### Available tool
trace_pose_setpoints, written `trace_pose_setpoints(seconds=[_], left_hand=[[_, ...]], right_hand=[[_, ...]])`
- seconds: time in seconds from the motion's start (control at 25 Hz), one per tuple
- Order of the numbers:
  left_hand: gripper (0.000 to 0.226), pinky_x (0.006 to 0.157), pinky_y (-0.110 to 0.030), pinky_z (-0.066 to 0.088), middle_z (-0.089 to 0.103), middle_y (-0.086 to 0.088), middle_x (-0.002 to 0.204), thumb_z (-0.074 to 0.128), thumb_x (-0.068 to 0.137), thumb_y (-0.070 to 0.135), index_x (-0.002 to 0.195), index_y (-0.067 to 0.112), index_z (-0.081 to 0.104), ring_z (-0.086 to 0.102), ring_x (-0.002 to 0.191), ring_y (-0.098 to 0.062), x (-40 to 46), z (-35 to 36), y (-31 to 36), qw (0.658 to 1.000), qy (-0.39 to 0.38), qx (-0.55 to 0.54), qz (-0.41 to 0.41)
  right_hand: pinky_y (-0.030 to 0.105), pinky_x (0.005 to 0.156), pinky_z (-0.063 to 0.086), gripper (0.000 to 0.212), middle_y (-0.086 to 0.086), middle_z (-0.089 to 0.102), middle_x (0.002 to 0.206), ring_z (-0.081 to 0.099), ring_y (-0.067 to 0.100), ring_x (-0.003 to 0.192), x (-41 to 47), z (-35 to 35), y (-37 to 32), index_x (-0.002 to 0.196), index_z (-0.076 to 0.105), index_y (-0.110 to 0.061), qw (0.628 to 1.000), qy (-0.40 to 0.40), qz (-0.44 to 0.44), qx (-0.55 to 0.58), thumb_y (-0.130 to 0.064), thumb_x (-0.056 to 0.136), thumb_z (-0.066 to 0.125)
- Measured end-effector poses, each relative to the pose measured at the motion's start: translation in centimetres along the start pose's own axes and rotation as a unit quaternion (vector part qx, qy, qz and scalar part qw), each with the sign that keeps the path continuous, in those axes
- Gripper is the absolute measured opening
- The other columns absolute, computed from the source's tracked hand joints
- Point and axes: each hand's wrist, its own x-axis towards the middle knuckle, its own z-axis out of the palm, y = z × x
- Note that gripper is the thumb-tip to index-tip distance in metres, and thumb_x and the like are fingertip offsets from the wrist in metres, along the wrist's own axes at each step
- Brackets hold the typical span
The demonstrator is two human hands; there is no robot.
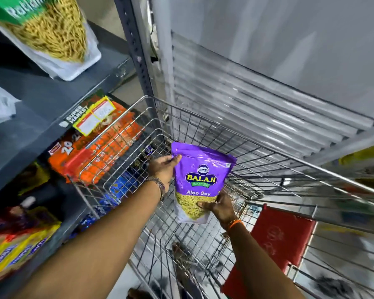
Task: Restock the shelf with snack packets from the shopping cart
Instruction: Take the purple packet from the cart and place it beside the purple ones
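A purple Balaji Aloo Sev packet (201, 169) is held upright above the wire shopping cart (203, 117). My left hand (163, 169) grips the packet's upper left edge, thumb on the front. My right hand (218, 207) holds its lower right corner by the clear window. The grey shelf (37, 100) is to the left. On it lies a green-topped packet of yellow sev (50, 29).
Orange biscuit packs (99, 152) and blue packs (121, 186) fill the lower shelves behind the cart's wire side. Yellow packs (15, 251) sit at bottom left. A red child-seat flap (276, 238) hangs in the cart. A grey metal shutter (257, 100) stands beyond the cart.
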Motion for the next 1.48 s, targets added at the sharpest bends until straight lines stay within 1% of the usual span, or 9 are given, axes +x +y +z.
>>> trace_pose_setpoints(seconds=[0.12, 0.32, 0.44, 0.72, 0.96, 1.16, 1.28, 1.36, 1.48], left_hand=[[0.057, 0.038, -0.017, 0.041, 0.072, -0.014, 0.097, 0.087, 0.066, 0.034, 0.111, 0.002, 0.069, 0.053, 0.040, -0.006, -3.0, -0.9, 2.1, 1.000, 0.018, -0.020, 0.002], [0.019, 0.048, -0.015, 0.043, 0.068, -0.002, 0.073, 0.078, 0.080, 0.019, 0.094, 0.007, 0.072, 0.053, 0.046, -0.002, -10.2, -4.9, 9.1, 0.993, 0.016, -0.102, 0.065], [0.011, 0.052, -0.020, 0.042, 0.070, 0.005, 0.064, 0.074, 0.084, 0.015, 0.074, 0.014, 0.070, 0.054, 0.051, -0.005, -15.7, -8.8, 13.5, 0.981, -0.006, -0.147, 0.123], [0.015, 0.051, -0.023, 0.039, 0.069, -0.001, 0.068, 0.075, 0.083, 0.013, 0.074, 0.017, 0.064, 0.051, 0.050, -0.010, -27.3, -22.5, 19.6, 0.942, 0.050, -0.263, 0.204], [0.009, 0.056, -0.027, 0.034, 0.069, -0.005, 0.083, 0.076, 0.081, 0.018, 0.078, 0.017, 0.068, 0.054, 0.061, -0.011, -35.3, -39.6, 18.3, 0.892, 0.178, -0.301, 0.288], [0.013, 0.064, -0.027, 0.037, 0.071, -0.004, 0.083, 0.073, 0.084, 0.011, 0.095, 0.013, 0.067, 0.057, 0.073, -0.014, -40.0, -51.7, 15.6, 0.835, 0.268, -0.351, 0.329], [0.005, 0.056, -0.022, 0.035, 0.066, 0.002, 0.068, 0.074, 0.082, 0.012, 0.080, 0.016, 0.073, 0.050, 0.060, -0.007, -41.6, -57.0, 14.0, 0.815, 0.315, -0.346, 0.342], [0.025, 0.046, -0.015, 0.032, 0.063, 0.010, 0.053, 0.069, 0.086, 0.005, 0.064, 0.018, 0.069, 0.047, 0.045, 0.001, -41.9, -59.6, 13.3, 0.806, 0.348, -0.345, 0.332], [0.025, 0.041, -0.010, 0.037, 0.066, 0.010, 0.051, 0.062, 0.088, -0.005, 0.075, 0.015, 0.057, 0.053, 0.041, 0.007, -41.9, -62.1, 12.1, 0.790, 0.356, -0.362, 0.344]], right_hand=[[0.057, 0.088, 0.057, 0.053, 0.031, 0.071, 0.110, 0.071, 0.033, 0.092, -1.6, 0.4, -2.1, 0.106, 0.067, 0.010, 1.000, -0.013, -0.004, -0.025, 0.013, 0.056, 0.084], [0.064, 0.088, 0.055, 0.045, 0.028, 0.073, 0.107, 0.070, 0.035, 0.092, -5.1, 2.6, -9.8, 0.103, 0.070, 0.003, 0.995, -0.072, -0.054, -0.037, 0.005, 0.061, 0.086], [0.061, 0.084, 0.054, 0.043, 0.027, 0.074, 0.104, 0.068, 0.031, 0.088, -7.8, 5.4, -15.7, 0.101, 0.070, 0.004, 0.984, -0.140, -0.096, -0.050, 0.001, 0.062, 0.087], [0.034, 0.072, 0.061, 0.042, 0.017, 0.078, 0.097, 0.074, 0.024, 0.084, -16.6, 17.5, -26.0, 0.100, 0.069, 0.002, 0.943, -0.267, -0.186, -0.067, 0.005, 0.059, 0.082], [0.043, 0.078, 0.060, 0.051, 0.017, 0.078, 0.099, 0.073, 0.029, 0.087, -22.6, 34.7, -25.0, 0.102, 0.070, -0.002, 0.887, -0.391, -0.221, -0.110, -0.008, 0.055, 0.089], [0.037, 0.080, 0.060, 0.058, 0.011, 0.078, 0.104, 0.074, 0.025, 0.094, -28.6, 48.2, -21.7, 0.110, 0.065, -0.004, 0.841, -0.480, -0.223, -0.113, 0.005, 0.057, 0.087], [0.040, 0.082, 0.059, 0.066, 0.015, 0.076, 0.109, 0.073, 0.025, 0.094, -30.5, 54.9, -19.2, 0.116, 0.062, -0.002, 0.828, -0.498, -0.224, -0.127, 0.005, 0.055, 0.088], [0.039, 0.079, 0.058, 0.063, 0.012, 0.078, 0.103, 0.072, 0.020, 0.087, -31.6, 58.2, -18.0, 0.111, 0.064, -0.004, 0.822, -0.502, -0.226, -0.145, 0.006, 0.054, 0.088], [0.034, 0.074, 0.056, 0.055, -0.004, 0.079, 0.086, 0.072, 0.010, 0.077, -32.5, 61.3, -16.4, 0.098, 0.067, -0.011, 0.816, -0.518, -0.214, -0.140, 0.010, 0.051, 0.087]])
